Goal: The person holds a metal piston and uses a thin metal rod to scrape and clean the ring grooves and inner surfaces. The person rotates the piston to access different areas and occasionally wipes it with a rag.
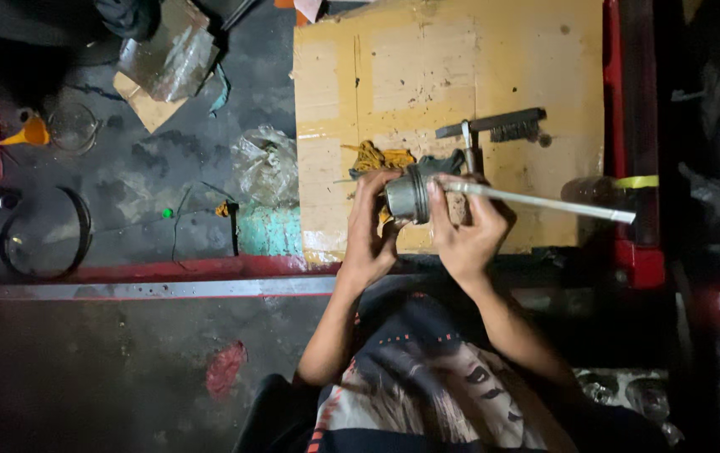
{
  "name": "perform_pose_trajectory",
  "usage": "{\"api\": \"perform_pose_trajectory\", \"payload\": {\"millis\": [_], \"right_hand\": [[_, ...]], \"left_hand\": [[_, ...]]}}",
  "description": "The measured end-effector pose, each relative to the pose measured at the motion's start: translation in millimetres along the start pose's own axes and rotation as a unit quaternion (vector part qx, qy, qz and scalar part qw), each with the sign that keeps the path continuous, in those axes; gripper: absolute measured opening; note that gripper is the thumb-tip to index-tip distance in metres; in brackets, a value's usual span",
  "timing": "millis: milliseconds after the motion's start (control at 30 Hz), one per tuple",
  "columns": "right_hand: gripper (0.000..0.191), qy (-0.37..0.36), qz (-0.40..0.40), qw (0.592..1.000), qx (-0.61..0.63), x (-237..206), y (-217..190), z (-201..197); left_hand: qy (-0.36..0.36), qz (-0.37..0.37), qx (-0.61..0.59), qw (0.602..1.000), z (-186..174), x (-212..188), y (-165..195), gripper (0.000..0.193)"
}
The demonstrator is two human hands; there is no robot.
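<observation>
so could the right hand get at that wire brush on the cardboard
Probably not yet: the right hand is gripping a long flat strip against the metal cylinder. The wire brush lies uncovered just beyond it.

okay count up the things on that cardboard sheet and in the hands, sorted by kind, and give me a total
Grey metal cylinder, held in left hand and right hand: 1
Long thin metal strip, in the right hand: 1
Wire brush on the cardboard: 1
Yellow rag: 1
Total: 4
</observation>
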State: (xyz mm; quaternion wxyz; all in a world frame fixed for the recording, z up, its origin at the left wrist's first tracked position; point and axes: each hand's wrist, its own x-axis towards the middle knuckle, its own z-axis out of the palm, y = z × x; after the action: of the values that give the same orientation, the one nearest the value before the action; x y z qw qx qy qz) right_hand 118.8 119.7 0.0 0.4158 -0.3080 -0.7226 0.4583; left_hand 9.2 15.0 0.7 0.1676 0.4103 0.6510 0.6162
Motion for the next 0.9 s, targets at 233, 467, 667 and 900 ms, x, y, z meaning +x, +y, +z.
{"api": "perform_pose_trajectory", "payload": {"millis": [233,467,667,900], "right_hand": [[0.012,-0.015,-0.064,0.997,-0.028,2.9,3.0,0.9],[0.011,-0.02,0.038,0.995,0.093,69.7,35.1,-18.9],[0.013,-0.06,0.075,0.979,0.178,42.2,19.6,-25.4],[0.017,-0.097,0.069,0.978,0.173,19.0,2.8,-26.5]], "left_hand": [[0.015,-0.04,-0.033,0.999,0.3,1.5,-3.1,0.074],[-0.008,-0.067,-0.162,0.984,4.2,-4.0,-6.4,0.069],[0.013,-0.103,-0.213,0.972,-3.5,1.8,-17.2,0.062],[-0.003,-0.181,-0.496,0.849,-4.0,-2.6,-26.1,0.073]]}}
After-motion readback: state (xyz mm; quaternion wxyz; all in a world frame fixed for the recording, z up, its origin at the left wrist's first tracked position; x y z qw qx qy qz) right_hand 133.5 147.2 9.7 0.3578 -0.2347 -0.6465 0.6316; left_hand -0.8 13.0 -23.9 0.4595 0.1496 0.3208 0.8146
